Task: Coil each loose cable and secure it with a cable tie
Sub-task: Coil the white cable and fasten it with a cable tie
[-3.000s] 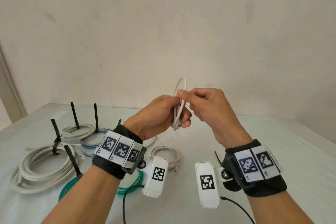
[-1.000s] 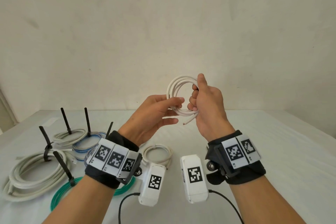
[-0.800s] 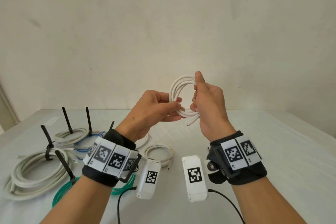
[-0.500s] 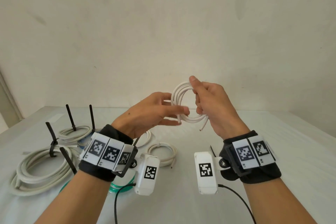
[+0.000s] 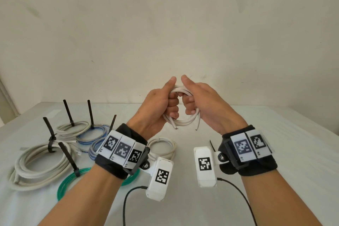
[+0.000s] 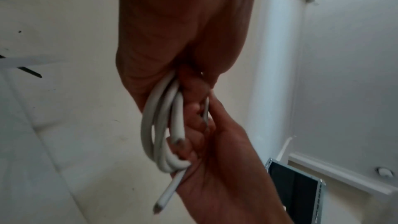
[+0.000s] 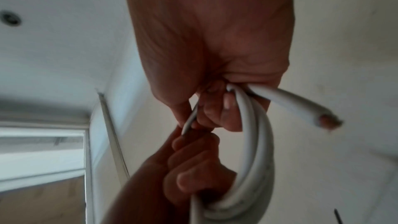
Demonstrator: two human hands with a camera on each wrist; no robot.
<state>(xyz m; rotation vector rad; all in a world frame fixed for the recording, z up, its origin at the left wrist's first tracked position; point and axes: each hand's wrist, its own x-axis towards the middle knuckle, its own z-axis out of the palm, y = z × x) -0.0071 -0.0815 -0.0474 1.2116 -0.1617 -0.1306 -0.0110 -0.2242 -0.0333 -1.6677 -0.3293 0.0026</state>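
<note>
I hold a small coil of white cable [image 5: 183, 122] in the air over the table, between both hands. My left hand [image 5: 166, 105] grips its left side with curled fingers and the thumb up on top. On the right side my right hand [image 5: 192, 105] grips it the same way. Two cut ends [image 5: 197, 128] hang below the fists. The left wrist view shows the coil [image 6: 158, 125] running into my palm. In the right wrist view the coil [image 7: 257, 142] loops between both fists, and one cut end [image 7: 301, 108] sticks out. A thin grey strip [image 7: 189, 120] sits between the fingers; what it is stays unclear.
On the white table [image 5: 275, 152] to the left lie several coils bound with upright black cable ties: a thick white one [image 5: 36, 167], a green one [image 5: 67, 183], blue ones [image 5: 91, 134]. A small white coil [image 5: 163, 145] lies under my left wrist. The wall stands close behind.
The coil has tipped from an upright ring to a loop hanging below my fists. My left hand's fingers have curled round it, and both thumbs have come together on top.
</note>
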